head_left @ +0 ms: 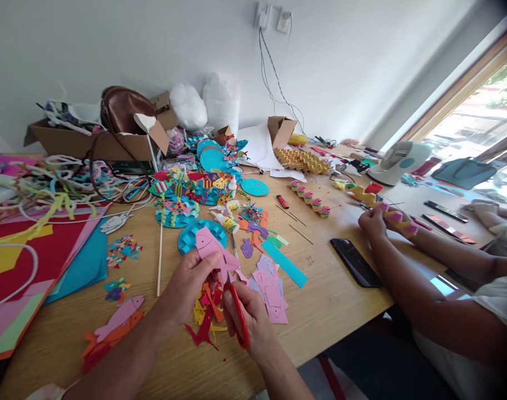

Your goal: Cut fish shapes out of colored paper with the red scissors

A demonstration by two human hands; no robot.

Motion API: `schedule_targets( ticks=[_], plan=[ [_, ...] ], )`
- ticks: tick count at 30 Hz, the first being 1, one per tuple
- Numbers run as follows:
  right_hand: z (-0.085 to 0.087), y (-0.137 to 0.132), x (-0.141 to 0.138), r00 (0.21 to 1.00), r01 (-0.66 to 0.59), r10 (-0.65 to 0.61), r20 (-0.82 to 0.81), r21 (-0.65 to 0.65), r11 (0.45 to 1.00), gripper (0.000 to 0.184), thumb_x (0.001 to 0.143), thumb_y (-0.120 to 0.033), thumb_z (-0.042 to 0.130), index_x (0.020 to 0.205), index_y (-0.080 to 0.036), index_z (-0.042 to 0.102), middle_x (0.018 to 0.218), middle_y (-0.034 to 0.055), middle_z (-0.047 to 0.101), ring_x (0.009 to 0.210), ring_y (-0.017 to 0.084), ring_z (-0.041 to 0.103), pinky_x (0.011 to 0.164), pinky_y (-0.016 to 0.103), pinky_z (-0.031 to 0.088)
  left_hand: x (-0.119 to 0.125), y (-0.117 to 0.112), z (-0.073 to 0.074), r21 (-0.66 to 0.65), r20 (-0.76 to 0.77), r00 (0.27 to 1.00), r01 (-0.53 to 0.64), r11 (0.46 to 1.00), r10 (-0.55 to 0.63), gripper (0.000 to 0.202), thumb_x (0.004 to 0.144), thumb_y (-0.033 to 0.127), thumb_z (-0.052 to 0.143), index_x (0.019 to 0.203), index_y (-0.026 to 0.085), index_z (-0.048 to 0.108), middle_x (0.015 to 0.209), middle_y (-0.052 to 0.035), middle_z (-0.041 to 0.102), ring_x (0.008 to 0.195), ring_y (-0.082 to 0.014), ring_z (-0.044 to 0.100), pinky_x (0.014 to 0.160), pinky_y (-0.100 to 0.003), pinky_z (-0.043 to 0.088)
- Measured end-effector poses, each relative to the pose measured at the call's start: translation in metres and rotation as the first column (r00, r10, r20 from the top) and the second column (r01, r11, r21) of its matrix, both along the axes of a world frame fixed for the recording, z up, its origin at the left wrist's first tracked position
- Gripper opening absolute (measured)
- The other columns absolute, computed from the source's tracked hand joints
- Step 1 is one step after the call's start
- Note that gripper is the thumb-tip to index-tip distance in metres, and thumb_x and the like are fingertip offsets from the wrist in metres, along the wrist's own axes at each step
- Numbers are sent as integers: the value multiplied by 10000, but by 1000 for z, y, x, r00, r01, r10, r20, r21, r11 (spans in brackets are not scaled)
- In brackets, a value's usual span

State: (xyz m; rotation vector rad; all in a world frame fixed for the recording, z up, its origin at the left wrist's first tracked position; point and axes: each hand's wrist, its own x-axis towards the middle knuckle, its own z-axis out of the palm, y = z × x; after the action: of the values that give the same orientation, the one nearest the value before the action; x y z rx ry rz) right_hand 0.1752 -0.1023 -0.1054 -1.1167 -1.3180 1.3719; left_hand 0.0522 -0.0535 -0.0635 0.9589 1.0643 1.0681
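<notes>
My left hand (190, 278) pinches a pink paper fish (207, 243) with an eye and gill line drawn on it. Red-handled scissors (240, 316) are gripped in my right hand (251, 319), their blades at the paper's lower edge near the tail. Beneath both hands lies a heap of red, orange and yellow paper scraps (205, 319). Right of them rest pink paper pieces (274, 297), the top one bearing another drawn fish. Cut-out fish in pink (122, 316) and orange (112, 336) overlap on the table at the lower left.
Coloured paper sheets (76, 278) and tangled ribbons (57, 183) cover the left side. Behind my hands stand blue discs with paper fish (176, 214) and glue bottles (228, 222). A black phone (356, 262) lies to the right, where another person's hands (374, 222) hold a painted egg-carton strip (399, 222).
</notes>
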Motion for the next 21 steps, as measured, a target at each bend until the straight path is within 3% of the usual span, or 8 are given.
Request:
schedule_targets(
  ticks=[7, 15, 21],
  plan=[
    [1, 0, 0, 1000, 3, -3, -2, -14, 1000, 485, 842, -625, 487, 604, -217, 378, 471, -64, 383, 431, 84, 311, 417, 216, 229, 0, 0, 0, 3, -15, 1000, -9, 1000, 9, 202, 653, 329, 659, 549, 176, 574, 464, 44, 550, 439, -96, 476, 446, -209, 385],
    [4, -2, 3, 999, 4, -4, 45, 6, 1000, 452, 891, -536, 454, 587, -210, 382, 482, -61, 359, 445, 85, 298, 430, 229, 209, 0, -1, 0, -18, -20, 999, 24, 1000, -24, 226, 654, 336, 652, 529, 177, 552, 443, 49, 537, 422, -82, 451, 431, -195, 368],
    [-4, -2, 5, 996, -3, 0, 88, 25, 1000, 412, 908, -486, 440, 605, -213, 385, 487, -59, 360, 454, 93, 303, 433, 229, 209, 0, -2, 4, -49, -7, 999, 33, 998, -33, 211, 623, 347, 664, 545, 175, 568, 446, 46, 548, 418, -88, 458, 419, -198, 370]
  ],
)
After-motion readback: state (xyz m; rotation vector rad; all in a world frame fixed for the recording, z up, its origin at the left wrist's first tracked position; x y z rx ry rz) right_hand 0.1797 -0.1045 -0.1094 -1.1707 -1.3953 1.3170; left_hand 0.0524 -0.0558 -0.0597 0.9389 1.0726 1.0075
